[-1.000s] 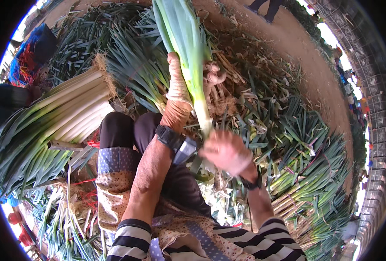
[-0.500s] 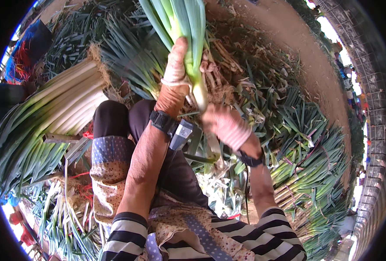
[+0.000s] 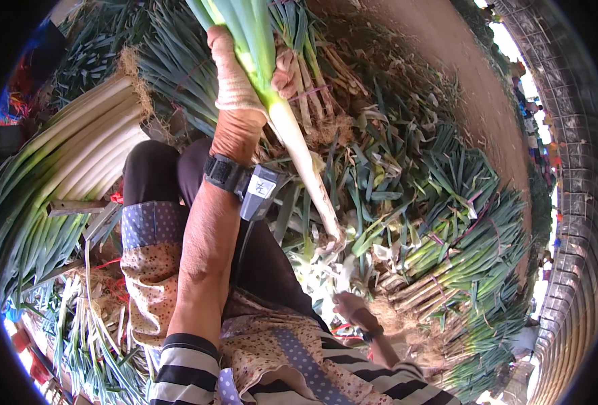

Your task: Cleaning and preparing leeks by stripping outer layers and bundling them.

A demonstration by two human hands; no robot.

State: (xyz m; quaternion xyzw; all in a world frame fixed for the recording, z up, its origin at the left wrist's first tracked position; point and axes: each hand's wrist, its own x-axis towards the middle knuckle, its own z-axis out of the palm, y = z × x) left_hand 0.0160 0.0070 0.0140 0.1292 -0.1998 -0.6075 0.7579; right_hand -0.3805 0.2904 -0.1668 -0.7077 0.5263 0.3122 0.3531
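Note:
My left hand (image 3: 235, 77), in a pale fabric glove, is closed around a large green onion (image 3: 299, 145) where the green leaves meet the white stalk. The stalk slants down to the right, its white length bare and its root end near the leaf scraps. Low on the right, my right hand (image 3: 350, 309) is apart from the onion, close to the scraps beside my lap. Its fingers look curled in; whether they hold anything is too small to make out. A dark strap with a small grey device (image 3: 260, 192) sits on my left wrist.
Long white-stalked onions (image 3: 100, 121) lie in a row on a rack at my left. Bundled green onions (image 3: 440, 270) are heaped at the right, others (image 3: 177, 61) ahead. Pale peeled scraps (image 3: 319, 270) lie by my knee. A dirt path (image 3: 440, 61) curves beyond, beside a ribbed wall (image 3: 579, 223).
My right hand has moved from the onion's lower end down toward my lap. The onion's white stalk now shows in full. My left hand has shifted left and up with it.

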